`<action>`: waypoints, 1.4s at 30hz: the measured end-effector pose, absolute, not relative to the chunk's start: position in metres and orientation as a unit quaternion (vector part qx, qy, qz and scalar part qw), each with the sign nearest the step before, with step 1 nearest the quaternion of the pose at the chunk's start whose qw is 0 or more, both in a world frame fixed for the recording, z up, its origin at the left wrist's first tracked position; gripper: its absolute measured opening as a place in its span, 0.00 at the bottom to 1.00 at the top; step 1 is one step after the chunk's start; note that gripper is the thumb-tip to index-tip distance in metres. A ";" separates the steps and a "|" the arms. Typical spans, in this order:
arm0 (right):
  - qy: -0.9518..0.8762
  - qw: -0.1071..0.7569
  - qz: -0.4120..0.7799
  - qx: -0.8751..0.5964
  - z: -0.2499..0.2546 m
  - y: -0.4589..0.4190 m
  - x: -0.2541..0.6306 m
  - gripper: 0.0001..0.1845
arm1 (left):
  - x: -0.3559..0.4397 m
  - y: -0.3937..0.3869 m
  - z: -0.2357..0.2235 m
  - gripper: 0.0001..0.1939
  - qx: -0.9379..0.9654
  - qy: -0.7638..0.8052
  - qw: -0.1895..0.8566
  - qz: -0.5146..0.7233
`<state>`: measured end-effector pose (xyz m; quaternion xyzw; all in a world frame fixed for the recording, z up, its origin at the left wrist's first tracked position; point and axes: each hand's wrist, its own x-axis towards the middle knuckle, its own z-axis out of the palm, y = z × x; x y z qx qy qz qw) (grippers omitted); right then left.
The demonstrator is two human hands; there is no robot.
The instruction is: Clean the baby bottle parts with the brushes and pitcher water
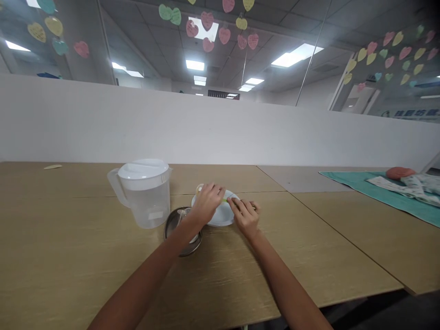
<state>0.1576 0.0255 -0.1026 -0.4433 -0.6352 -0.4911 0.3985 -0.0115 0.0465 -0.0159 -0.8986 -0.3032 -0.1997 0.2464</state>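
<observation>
My left hand point(209, 201) is closed above a white bowl point(222, 219), its fingers curled over one end of a thin yellow-green stick point(224, 200). The fingers of my right hand point(246, 216) close on the other end, at the bowl's right rim. Only a short piece of the stick shows between the hands, so its exact kind is unclear. A pale yellowish rounded piece point(198, 188) shows just beyond my left hand. Under my left forearm lies a metal kidney dish point(192, 250) with a clear item in it, partly hidden by the arm.
A translucent lidded pitcher point(147, 201) stands left of the metal dish. A small pale flat piece point(52, 167) lies at the far left. On the right, a green cloth point(378, 198) carries patterned fabric point(405, 188) and a reddish object point(399, 173). A white partition point(206, 133) borders the table's back.
</observation>
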 end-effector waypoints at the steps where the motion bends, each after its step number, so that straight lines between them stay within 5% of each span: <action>1: -0.644 0.389 -0.481 -0.451 -0.103 0.026 0.160 0.13 | -0.010 0.047 -0.018 0.15 -0.904 -0.294 0.242 -0.196; 13: -0.537 0.487 -0.361 -0.587 -0.119 0.043 0.240 0.20 | -0.019 0.070 -0.010 0.19 -0.870 -0.374 0.158 -0.278; 18: -0.493 0.315 -0.145 -0.798 -0.129 0.046 0.244 0.23 | -0.023 0.058 0.008 0.30 -0.812 -0.427 -0.037 -0.396; 22: -0.525 0.257 -0.085 -0.807 -0.129 0.049 0.225 0.17 | -0.014 0.020 0.018 0.36 -0.849 -0.380 -0.173 -0.324; 35: -0.577 0.149 -0.020 -0.803 -0.119 0.048 0.203 0.16 | 0.021 -0.017 -0.019 0.17 -0.952 -0.305 -0.008 0.009; 42: -0.555 0.214 -0.058 -0.802 -0.092 0.044 0.187 0.20 | -0.022 -0.005 0.005 0.38 -0.946 -0.316 -0.053 -0.046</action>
